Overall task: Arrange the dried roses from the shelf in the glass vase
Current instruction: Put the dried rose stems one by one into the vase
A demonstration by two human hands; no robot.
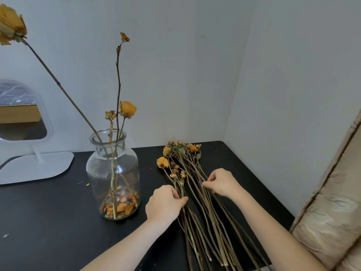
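Note:
A clear glass vase (113,173) stands on the black shelf top (48,222), with several dried yellow roses (127,108) upright in it and loose petals at its bottom. To its right lies a bundle of dried roses (195,192), heads toward the wall, stems toward me. My left hand (165,204) pinches a few thin stems at the bundle's left side. My right hand (221,182) pinches stems on the bundle's right side, fingers curled around them.
A white standing mirror (25,133) sits at the back left on a flat white base. Walls close the corner behind and to the right. A beige patterned cushion (332,222) borders the right edge. Petal crumbs lie scattered on the top.

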